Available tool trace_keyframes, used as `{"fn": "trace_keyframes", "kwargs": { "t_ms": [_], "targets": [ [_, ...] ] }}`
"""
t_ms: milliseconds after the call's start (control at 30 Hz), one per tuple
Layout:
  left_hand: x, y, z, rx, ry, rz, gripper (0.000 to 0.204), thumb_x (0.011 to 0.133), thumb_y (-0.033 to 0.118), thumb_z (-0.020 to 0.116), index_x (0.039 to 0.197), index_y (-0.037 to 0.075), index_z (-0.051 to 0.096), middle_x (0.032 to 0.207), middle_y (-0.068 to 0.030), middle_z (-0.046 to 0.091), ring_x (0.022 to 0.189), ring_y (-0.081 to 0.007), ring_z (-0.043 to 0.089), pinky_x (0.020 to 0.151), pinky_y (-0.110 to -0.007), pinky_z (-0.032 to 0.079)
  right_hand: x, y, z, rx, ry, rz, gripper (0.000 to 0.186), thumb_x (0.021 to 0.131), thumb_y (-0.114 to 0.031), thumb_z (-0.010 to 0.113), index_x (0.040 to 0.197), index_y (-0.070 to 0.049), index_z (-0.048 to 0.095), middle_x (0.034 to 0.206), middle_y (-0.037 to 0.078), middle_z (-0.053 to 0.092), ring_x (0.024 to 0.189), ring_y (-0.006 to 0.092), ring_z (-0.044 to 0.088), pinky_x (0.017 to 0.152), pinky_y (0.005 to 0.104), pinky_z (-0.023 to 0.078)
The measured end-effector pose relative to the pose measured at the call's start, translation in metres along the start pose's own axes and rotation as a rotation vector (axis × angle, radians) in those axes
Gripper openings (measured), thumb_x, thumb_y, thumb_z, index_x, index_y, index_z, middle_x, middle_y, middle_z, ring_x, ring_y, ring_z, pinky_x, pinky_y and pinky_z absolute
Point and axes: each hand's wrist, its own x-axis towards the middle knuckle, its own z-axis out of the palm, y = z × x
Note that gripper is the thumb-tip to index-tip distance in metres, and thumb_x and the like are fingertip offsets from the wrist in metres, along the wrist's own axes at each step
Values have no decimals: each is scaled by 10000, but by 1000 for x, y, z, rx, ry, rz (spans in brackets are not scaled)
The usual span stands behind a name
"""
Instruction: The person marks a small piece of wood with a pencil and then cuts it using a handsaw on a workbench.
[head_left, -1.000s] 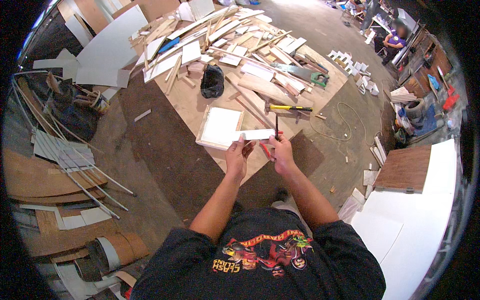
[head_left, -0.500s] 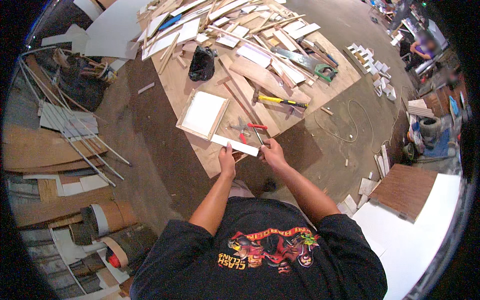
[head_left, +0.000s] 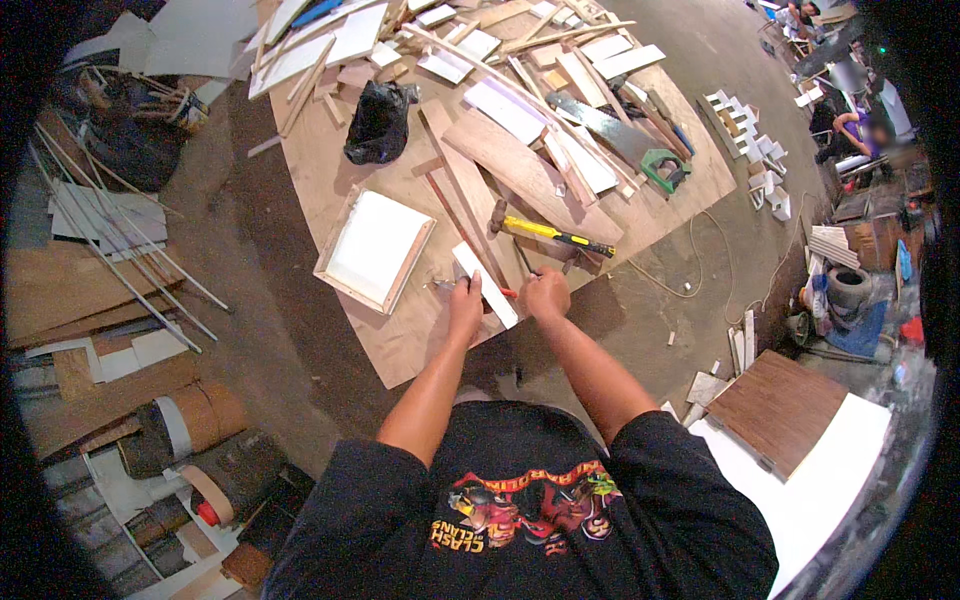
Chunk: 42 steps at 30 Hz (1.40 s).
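A narrow white strip of board point(head_left: 486, 286) lies slantwise between my hands, over the near edge of the wooden work board. My left hand point(head_left: 465, 303) grips its left edge. My right hand point(head_left: 546, 294) is closed on a thin dark rod point(head_left: 523, 257) that points away from me; its kind is unclear. A red handle point(head_left: 508, 293) shows between the strip and my right hand, its tool mostly hidden. Left of these lies a shallow tray-like wooden frame with a white panel point(head_left: 378, 247). A hammer with a yellow and black handle point(head_left: 550, 231) rests beyond my right hand.
On the work board point(head_left: 372, 345) are a black plastic bag point(head_left: 378, 122), a green-handled handsaw point(head_left: 664, 170) and heaped wood offcuts point(head_left: 510, 110). A cord point(head_left: 690, 270) trails on the floor at right. Board stacks and rolls point(head_left: 205, 420) stand left; a brown panel point(head_left: 778, 410) lies right.
The white strip has come away from the framed panel and turned from nearly crosswise to steeply slanted. My right hand has moved slightly right, the rod still in it. The whole view has shifted.
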Motion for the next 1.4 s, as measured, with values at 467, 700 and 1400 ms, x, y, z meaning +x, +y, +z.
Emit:
{"fn": "trace_keyframes", "kwargs": {
  "t_ms": [467, 700, 1400],
  "targets": [
    [36, 9, -33, 423, 91, -73, 668, 1028, 592, 286, 1227, 44, 611, 1209, -279, 644, 1165, -460, 592, 984, -530, 440, 26, -64, 42, -303, -398, -430, 224, 907, -213, 588, 1060, -50, 601, 1012, 210, 687, 908, 423, 682, 789, 520, 546],
    [48, -13, -33, 330, 180, 43, 477, 1046, 376, 493, 1020, -87, 606, 1005, -272, 666, 951, -364, 634, 845, -443, 462, 34, -89, 52, -431, -396, -379, 243, 887, -151, 557, 1093, -24, 572, 909, 240, 713, 873, 398, 719, 733, 506, 576],
    [3, 59, 131, -158, -262, 355, 305, 1036, 204, 560, 1250, -13, 554, 1112, -94, 643, 1029, -164, 594, 906, -317, 489, 52, 30, -137, 849, -337, -235, 237, 921, -138, 714, 1100, 1, 643, 850, -37, 617, 730, 53, 552, 640, 235, 447]
  ]
}}
